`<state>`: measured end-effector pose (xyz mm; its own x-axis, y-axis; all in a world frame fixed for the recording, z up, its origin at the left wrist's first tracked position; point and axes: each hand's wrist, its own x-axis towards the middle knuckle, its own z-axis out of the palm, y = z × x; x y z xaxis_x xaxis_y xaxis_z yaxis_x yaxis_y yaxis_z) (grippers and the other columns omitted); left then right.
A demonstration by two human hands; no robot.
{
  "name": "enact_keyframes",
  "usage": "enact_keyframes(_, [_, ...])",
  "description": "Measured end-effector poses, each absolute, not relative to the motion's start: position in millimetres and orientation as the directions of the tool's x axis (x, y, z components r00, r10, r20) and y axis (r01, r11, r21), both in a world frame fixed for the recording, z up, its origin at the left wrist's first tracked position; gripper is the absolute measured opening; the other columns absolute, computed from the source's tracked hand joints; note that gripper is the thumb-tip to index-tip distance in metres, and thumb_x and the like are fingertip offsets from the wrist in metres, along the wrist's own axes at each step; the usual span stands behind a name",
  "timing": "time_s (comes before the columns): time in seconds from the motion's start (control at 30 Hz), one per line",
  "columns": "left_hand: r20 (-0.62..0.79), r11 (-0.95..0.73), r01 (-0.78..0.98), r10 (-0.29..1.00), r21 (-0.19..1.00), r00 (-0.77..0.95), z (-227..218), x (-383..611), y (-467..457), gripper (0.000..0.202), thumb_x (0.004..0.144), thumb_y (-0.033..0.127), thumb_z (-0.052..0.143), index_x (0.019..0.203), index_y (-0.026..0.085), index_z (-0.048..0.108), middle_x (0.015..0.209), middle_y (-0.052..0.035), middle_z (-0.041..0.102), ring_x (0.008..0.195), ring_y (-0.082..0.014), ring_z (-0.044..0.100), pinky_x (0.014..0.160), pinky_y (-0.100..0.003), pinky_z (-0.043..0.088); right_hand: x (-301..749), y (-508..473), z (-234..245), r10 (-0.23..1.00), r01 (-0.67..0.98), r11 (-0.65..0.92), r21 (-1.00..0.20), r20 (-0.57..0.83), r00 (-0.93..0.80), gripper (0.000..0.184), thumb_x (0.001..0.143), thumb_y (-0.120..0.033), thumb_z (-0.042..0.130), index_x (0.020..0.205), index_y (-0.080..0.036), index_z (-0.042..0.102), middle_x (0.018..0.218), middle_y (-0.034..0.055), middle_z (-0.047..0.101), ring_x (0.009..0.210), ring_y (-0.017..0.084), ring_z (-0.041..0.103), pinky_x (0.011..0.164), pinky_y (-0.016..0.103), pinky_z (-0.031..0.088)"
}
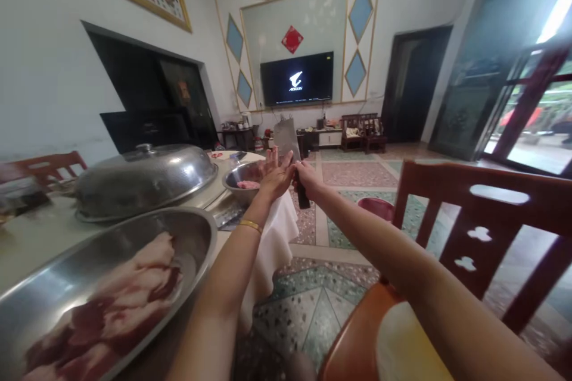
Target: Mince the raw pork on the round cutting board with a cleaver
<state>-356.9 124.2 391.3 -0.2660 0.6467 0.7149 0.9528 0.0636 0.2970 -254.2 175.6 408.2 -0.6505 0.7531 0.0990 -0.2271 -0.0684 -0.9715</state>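
Note:
My right hand (307, 177) is closed round the dark handle of a cleaver (285, 133), whose broad blade points up and away from me. Fingers outstretched and spread, my left hand (274, 178) lies at the near side of the blade and seems to touch it; the exact contact is hard to make out. Just left of my hands, a steel bowl (239, 195) holds pink meat (248, 184). Closer to me at the lower left is a large steel basin (206, 232) with big raw pieces of meat (138, 280) in it.
A domed steel lid (147, 175) sits on the cloth-covered table (279, 220) at left. Wooden chairs stand near, one (447, 214) at right with a pale yellowish item (406, 339) on its seat. A pink tub (376, 207) is on the tiled floor.

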Motion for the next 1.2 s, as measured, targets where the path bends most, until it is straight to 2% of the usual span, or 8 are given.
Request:
enact_keyframes(0.27, [0.713,0.173,0.905,0.566,0.389,-0.414,396,-409,130,0.058,0.084,0.056,0.029,0.133,0.027,0.037,0.149,-0.0063,0.012,0.137,-0.0304,-0.001,0.104,-0.059,-0.003,-274,185,417,0.709,-0.217,-0.044,-0.975,0.122,-0.695,0.017,0.091,-0.036,0.036,0.079,-0.023,0.038,0.046,-0.0105,0.039,0.030,0.004,0.035,0.032,0.014,0.030])
enact_keyframes(0.5, [0.632,0.284,0.751,0.410,0.596,-0.657,390,-452,125,0.055,0.083,0.051,0.034,0.132,0.026,0.039,0.148,-0.0101,0.013,0.136,-0.0335,0.003,0.102,-0.063,-0.003,-276,193,420,0.716,-0.116,0.040,-0.992,0.109,-0.689,0.015,0.090,-0.033,0.037,0.080,-0.023,0.040,0.044,-0.0096,0.039,0.029,0.006,0.035,0.031,0.015,0.030])
enact_keyframes(0.57, [0.680,0.311,0.805,0.430,0.505,-0.593,392,-446,121,0.053,0.084,0.043,0.036,0.134,0.026,0.036,0.149,-0.0084,0.011,0.137,-0.0319,0.001,0.103,-0.061,-0.003,-277,194,418,0.709,-0.060,0.058,-0.996,0.084,-0.700,0.014,0.090,-0.031,0.037,0.079,-0.022,0.040,0.043,-0.0095,0.039,0.029,0.006,0.035,0.031,0.015,0.029])
enact_keyframes(0.67, [0.729,0.330,0.915,0.565,0.231,-0.387,396,-428,115,0.051,0.085,0.033,0.035,0.135,0.029,0.032,0.150,-0.0033,0.008,0.137,-0.0272,-0.001,0.106,-0.056,-0.004,-279,195,416,0.692,-0.018,0.069,-0.997,0.061,-0.720,0.014,0.089,-0.028,0.039,0.077,-0.021,0.040,0.043,-0.0094,0.039,0.028,0.006,0.035,0.031,0.016,0.029])
enact_keyframes(0.77, [0.677,0.326,0.945,0.700,-0.017,-0.229,397,-413,110,0.051,0.085,0.031,0.036,0.136,0.032,0.030,0.150,0.0008,0.007,0.138,-0.0235,-0.002,0.108,-0.051,-0.006,-278,196,419,0.666,0.013,0.091,-0.996,0.051,-0.744,0.013,0.088,-0.027,0.041,0.077,-0.021,0.041,0.043,-0.0089,0.040,0.029,0.006,0.037,0.032,0.017,0.030])
enact_keyframes(0.83, [0.635,0.329,0.938,0.749,-0.108,-0.189,398,-407,108,0.052,0.085,0.034,0.036,0.136,0.033,0.027,0.150,0.0018,0.006,0.138,-0.0230,-0.004,0.109,-0.050,-0.006,-276,198,424,0.648,0.041,0.122,-0.992,0.048,-0.760,0.012,0.087,-0.026,0.041,0.076,-0.020,0.042,0.043,-0.0083,0.041,0.029,0.007,0.037,0.032,0.017,0.030])
enact_keyframes(1.0, [0.610,0.358,0.921,0.768,-0.152,-0.197,402,-399,110,0.057,0.085,0.054,0.029,0.138,0.034,0.022,0.150,0.0012,0.004,0.137,-0.0248,-0.006,0.108,-0.050,-0.005,-266,202,436,0.613,0.070,0.179,-0.981,0.056,-0.788,0.016,0.090,-0.027,0.036,0.078,-0.020,0.043,0.044,-0.0075,0.042,0.028,0.006,0.036,0.031,0.017,0.028])
enact_keyframes(1.2, [0.652,0.419,0.906,0.705,-0.064,-0.280,407,-401,111,0.062,0.084,0.059,0.023,0.140,0.033,0.015,0.150,0.0006,-0.002,0.137,-0.0247,-0.008,0.109,-0.050,-0.004,-248,202,445,0.571,0.113,0.217,-0.970,0.032,-0.820,0.017,0.091,-0.033,0.038,0.082,-0.020,0.046,0.045,-0.0077,0.042,0.030,0.005,0.036,0.033,0.016,0.029])
